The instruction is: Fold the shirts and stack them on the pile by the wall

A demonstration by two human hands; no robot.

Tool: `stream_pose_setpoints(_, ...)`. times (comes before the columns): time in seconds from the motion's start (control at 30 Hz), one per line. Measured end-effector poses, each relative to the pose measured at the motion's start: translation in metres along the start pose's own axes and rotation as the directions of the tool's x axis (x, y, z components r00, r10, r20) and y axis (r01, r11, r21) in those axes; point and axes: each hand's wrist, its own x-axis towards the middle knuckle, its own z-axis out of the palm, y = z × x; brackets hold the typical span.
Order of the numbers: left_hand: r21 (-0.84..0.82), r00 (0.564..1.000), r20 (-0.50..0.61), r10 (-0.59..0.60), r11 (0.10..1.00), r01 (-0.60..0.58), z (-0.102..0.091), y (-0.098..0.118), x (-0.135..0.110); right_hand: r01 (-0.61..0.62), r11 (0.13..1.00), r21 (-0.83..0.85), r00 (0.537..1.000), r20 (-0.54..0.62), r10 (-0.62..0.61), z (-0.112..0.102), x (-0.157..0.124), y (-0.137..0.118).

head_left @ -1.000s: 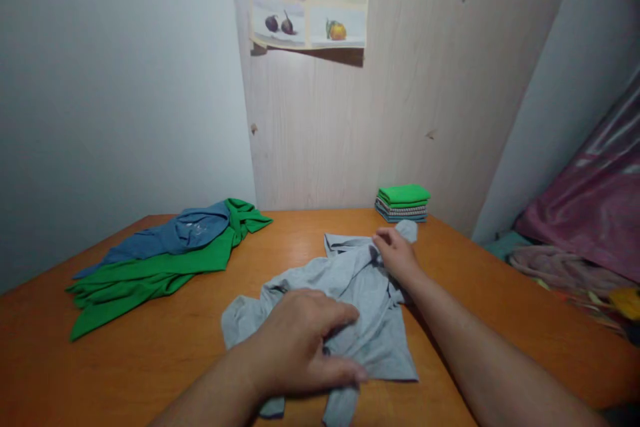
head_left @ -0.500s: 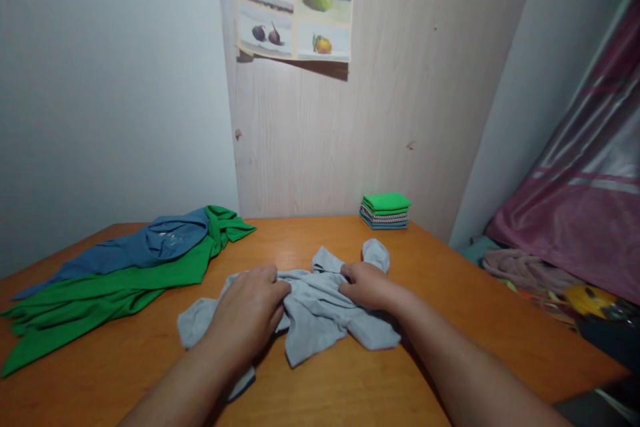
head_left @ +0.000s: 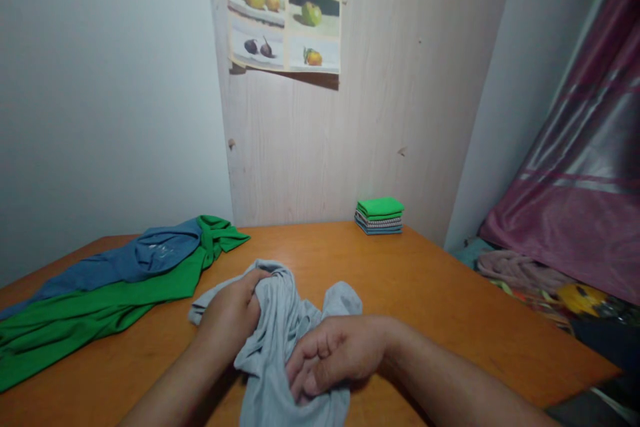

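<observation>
A crumpled light grey garment (head_left: 280, 320) lies bunched on the orange-brown table (head_left: 425, 300) right in front of me, one part hanging toward the near edge. On its left side, my left hand (head_left: 235, 307) is closed around a gathered fold, with the thumb on top. My right hand (head_left: 335, 353) rests against the cloth's lower right, palm turned toward me. Its fingers are loosely bent and apart, with the tips reaching into a fold; no cloth shows pinched between them. The garment's exact kind cannot be made out from this bundle.
Blue (head_left: 120, 260) and green (head_left: 125, 300) garments lie spread along the left side. A neat folded stack (head_left: 380, 215), green on top, stands at the back right. Fruit pictures (head_left: 285, 27) hang on the wall behind. A pink curtain (head_left: 560, 213) and piled items flank the table's right.
The grey garment has been drawn together and toward me. My right hand has moved nearer and left, turning palm up and loosening its grasp. My left hand still grips the cloth.
</observation>
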Motion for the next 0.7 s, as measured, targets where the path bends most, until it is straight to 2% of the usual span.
stream_pose_setpoints(0.1, -0.369, 0.992, 0.059, 0.107, 0.926, -0.078, 0.003, 0.010, -0.002, -0.040, 0.986, 0.160, 0.989, 0.149, 0.016, 0.004, 0.005, 0.005)
stream_pose_setpoints(0.17, -0.503, 0.973, 0.164, 0.164, 0.862, -0.060, 0.003, 0.018, -0.006, -0.081, 0.973, 0.217, 0.973, 0.230, 0.030, 0.005, 0.006, 0.006)
stream_pose_setpoints(0.23, -0.520, 0.937, 0.270, 0.223, 0.853, -0.052, 0.003, 0.023, -0.012, -0.108, 0.962, 0.251, 0.961, 0.275, 0.036, 0.005, 0.007, 0.006)
stream_pose_setpoints(0.3, -0.446, 0.917, 0.311, 0.249, 0.890, -0.090, 0.003, 0.024, -0.016, -0.099, 0.964, 0.248, 0.962, 0.272, 0.029, 0.004, 0.005, 0.004)
stream_pose_setpoints(0.4, -0.305, 0.944, 0.243, 0.224, 0.941, -0.145, 0.004, 0.017, -0.018, -0.004, 0.977, 0.213, 0.988, 0.149, -0.028, 0.003, -0.002, -0.005)
stream_pose_setpoints(0.47, -0.277, 0.964, 0.175, 0.198, 0.950, -0.145, 0.004, 0.011, -0.016, 0.132, 0.971, 0.202, 0.991, -0.054, -0.123, 0.003, -0.009, -0.014)
stream_pose_setpoints(0.5, -0.274, 0.970, 0.151, 0.189, 0.951, -0.143, 0.003, 0.008, -0.015, 0.213, 0.960, 0.182, 0.966, -0.190, -0.178, 0.001, -0.012, -0.019)
stream_pose_setpoints(0.53, -0.273, 0.975, 0.131, 0.180, 0.952, -0.139, 0.001, 0.006, -0.014, 0.295, 0.944, 0.148, 0.913, -0.336, -0.233, -0.001, -0.015, -0.023)
stream_pose_setpoints(0.57, -0.271, 0.979, 0.113, 0.169, 0.953, -0.134, -0.002, 0.004, -0.012, 0.364, 0.927, 0.094, 0.833, -0.478, -0.279, -0.005, -0.017, -0.027)
stream_pose_setpoints(0.63, -0.259, 0.985, 0.098, 0.140, 0.959, -0.111, -0.008, 0.001, -0.011, 0.431, 0.901, -0.045, 0.628, -0.702, -0.336, -0.017, -0.019, -0.031)
stream_pose_setpoints(0.7, -0.266, 0.988, 0.118, 0.100, 0.962, -0.065, -0.013, 0.000, -0.010, 0.391, 0.903, -0.178, 0.439, -0.827, -0.353, -0.034, -0.018, -0.028)
